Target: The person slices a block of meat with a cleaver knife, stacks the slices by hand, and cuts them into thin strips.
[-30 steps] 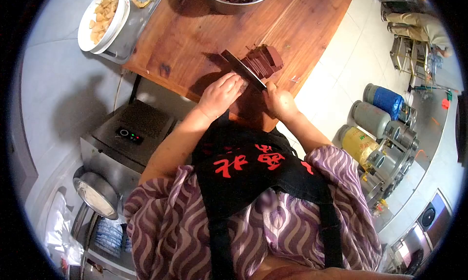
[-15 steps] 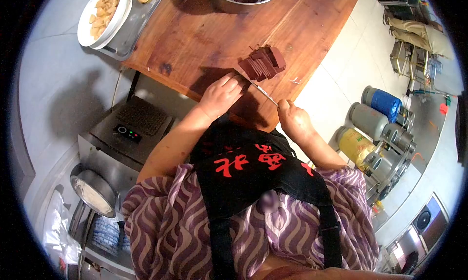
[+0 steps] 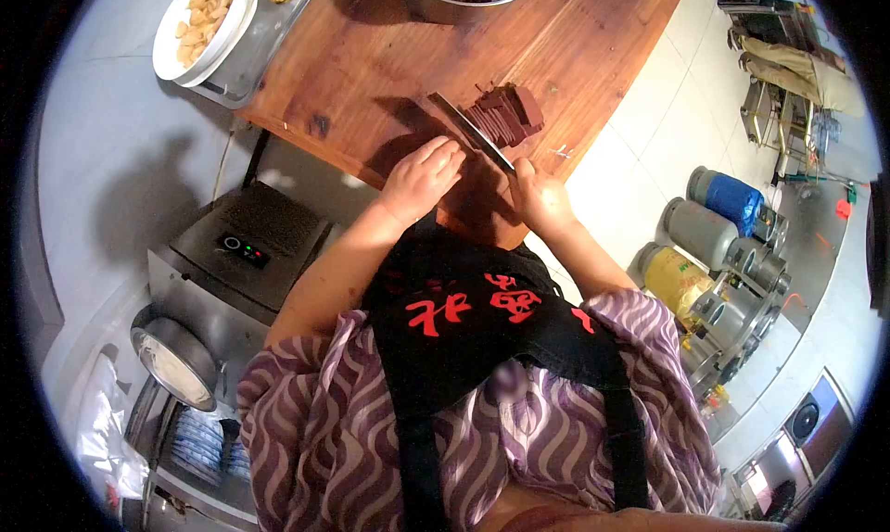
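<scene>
My right hand (image 3: 542, 196) is closed around the handle of a knife (image 3: 468, 129), near the front edge of the wooden table (image 3: 371, 69). The blade points up and to the left, alongside a stack of dark reddish-brown slices (image 3: 505, 115). My left hand (image 3: 426, 175) is left of the knife, its fingers curled and pressed together over the dark patch by the table edge. What lies under those fingers is hidden in shadow.
A metal bowl (image 3: 468, 9) at the far side holds dark strips. White dishes (image 3: 174, 45) with yellowish pieces sit on a metal tray (image 3: 232, 82) at left. Below stands a cooker with lit controls (image 3: 244, 248). Gas cylinders (image 3: 700, 231) line the right, with another person's legs (image 3: 779, 64) beyond.
My right hand has moved up and left with the knife, so the blade reaches farther past the slices and shows broader. My left hand has barely moved.
</scene>
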Demonstrator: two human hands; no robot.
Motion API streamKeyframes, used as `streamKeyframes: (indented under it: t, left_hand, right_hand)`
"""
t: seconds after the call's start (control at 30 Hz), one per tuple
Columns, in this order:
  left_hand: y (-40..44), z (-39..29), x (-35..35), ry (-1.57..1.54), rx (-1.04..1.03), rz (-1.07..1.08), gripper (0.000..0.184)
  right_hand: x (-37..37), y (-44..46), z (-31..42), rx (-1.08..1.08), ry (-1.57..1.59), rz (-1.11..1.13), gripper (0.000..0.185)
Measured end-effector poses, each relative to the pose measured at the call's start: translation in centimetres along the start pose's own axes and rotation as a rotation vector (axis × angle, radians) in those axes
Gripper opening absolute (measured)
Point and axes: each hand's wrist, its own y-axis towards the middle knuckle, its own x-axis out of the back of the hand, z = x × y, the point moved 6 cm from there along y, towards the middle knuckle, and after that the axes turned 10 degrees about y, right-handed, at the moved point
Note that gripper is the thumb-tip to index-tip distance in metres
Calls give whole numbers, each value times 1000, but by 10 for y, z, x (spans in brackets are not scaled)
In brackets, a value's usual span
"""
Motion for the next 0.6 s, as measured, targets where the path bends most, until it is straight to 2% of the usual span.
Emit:
streamKeyframes:
  t: [0.13, 0.23, 0.27, 0.33, 0.6]
  left_hand:
    - [0, 0, -1, 35, -11, 17, 30]
    - [3, -2, 2, 22, -6, 84, 17]
    - [4, -1, 3, 29, -11, 62, 16]
    - [6, -2, 5, 42, -21, 20, 15]
    - [2, -1, 1, 21, 4, -31, 23]
  right_hand:
    - [19, -25, 9, 7, -86, 28, 15]
    - [24, -39, 5, 43, -104, 54, 15]
    - [23, -41, 5, 39, -129, 84, 12]
    - [23, -43, 7, 30, -179, 146, 17]
    - [-15, 0, 4, 58, -173, 113, 18]
